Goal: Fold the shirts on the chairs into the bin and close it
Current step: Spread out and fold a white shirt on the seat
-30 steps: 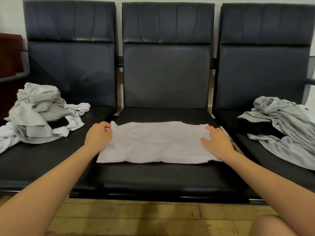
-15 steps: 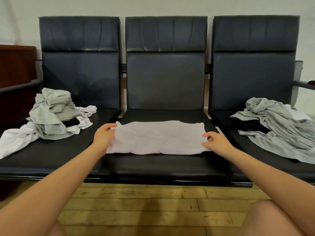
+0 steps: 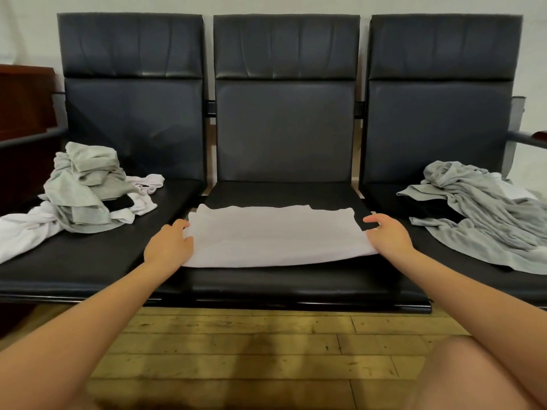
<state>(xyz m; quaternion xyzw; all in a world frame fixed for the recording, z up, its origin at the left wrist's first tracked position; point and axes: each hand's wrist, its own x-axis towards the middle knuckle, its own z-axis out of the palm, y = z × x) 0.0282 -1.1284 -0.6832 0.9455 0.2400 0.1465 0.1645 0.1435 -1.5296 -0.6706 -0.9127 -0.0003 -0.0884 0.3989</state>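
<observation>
A white shirt (image 3: 275, 235), already folded into a flat rectangle, lies on the middle chair seat (image 3: 284, 190) toward its front edge. The left hand (image 3: 168, 247) grips its left edge and the right hand (image 3: 387, 238) its right edge, fingers curled at the cloth, probably to lift it level so the fold holds. Unfolded shirts sit heaped on the left seat (image 3: 88, 190) and right seat (image 3: 479, 208). No bin is in view.

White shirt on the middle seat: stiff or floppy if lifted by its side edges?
Likely floppy: the white shirt is thin and creased, and lies flat on the seat. Lifted by the left hand and right hand, its middle would probably sag. It may also slide easily on the smooth seat.
</observation>
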